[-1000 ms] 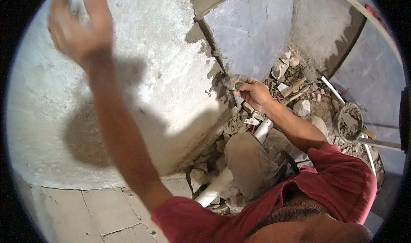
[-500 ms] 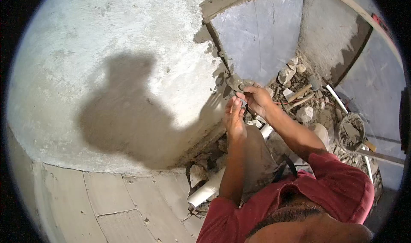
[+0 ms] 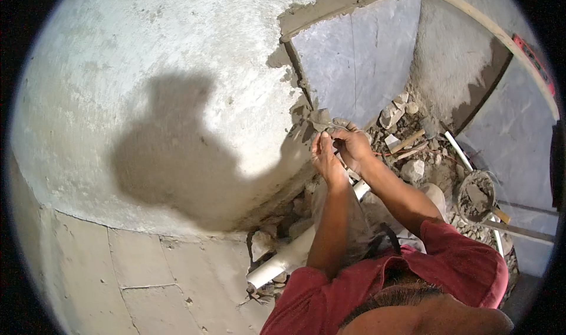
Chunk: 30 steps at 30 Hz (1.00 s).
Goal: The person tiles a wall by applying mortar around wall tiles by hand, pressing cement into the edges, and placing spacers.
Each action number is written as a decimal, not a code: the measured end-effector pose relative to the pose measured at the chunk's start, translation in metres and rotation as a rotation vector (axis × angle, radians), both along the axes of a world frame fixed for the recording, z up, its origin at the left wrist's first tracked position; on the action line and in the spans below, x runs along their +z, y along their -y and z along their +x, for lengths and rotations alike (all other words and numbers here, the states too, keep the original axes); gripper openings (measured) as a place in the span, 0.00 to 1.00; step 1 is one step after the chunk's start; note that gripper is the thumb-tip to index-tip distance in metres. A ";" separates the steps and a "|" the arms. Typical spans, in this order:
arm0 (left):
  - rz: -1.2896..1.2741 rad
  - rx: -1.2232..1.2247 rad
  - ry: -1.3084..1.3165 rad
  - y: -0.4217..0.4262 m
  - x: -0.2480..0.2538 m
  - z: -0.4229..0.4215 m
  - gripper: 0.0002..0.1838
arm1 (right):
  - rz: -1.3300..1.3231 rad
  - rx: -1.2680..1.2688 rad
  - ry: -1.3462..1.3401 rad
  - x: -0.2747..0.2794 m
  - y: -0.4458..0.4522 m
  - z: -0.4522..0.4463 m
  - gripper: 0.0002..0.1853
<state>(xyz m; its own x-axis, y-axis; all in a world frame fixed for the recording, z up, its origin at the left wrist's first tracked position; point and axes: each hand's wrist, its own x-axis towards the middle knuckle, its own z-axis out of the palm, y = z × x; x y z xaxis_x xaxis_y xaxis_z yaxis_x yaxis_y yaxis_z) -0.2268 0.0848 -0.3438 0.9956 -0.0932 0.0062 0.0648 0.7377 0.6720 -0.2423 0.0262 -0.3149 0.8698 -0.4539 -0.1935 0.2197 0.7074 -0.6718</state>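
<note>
My right hand is closed around a small mortar-smeared trowel, its blade pointing up and left. Close beside it, my left hand has its fingers pressed together just under the blade; whatever they pinch is too small to make out. The trowel is near the lower left corner of a blue-grey panel, where a dark gap runs between the panel and the rough plastered wall. Wet mortar lies along that edge.
A bucket of mortar stands on the right. Rubble and stones cover the ground, with a wooden-handled hammer among them. White pipes lie below my arms. A wooden strip and red level are upper right.
The trowel blade has turned to stand more upright above my fingers. My left hand has moved slightly down and stays close to my right. The view has shifted a little.
</note>
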 end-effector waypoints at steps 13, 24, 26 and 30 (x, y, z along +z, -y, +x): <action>0.024 0.409 0.266 0.006 0.059 0.054 0.06 | -0.242 -0.186 -0.139 -0.041 0.101 -0.083 0.13; 0.527 0.856 0.587 0.050 0.061 0.071 0.03 | -0.222 -0.494 -0.263 -0.101 0.158 -0.175 0.11; 0.503 0.853 0.571 0.066 0.054 0.080 0.03 | -0.210 -0.511 -0.226 -0.117 0.160 -0.187 0.11; 0.595 0.904 0.571 0.068 0.063 0.071 0.04 | -0.143 -0.564 -0.320 -0.123 0.149 -0.220 0.07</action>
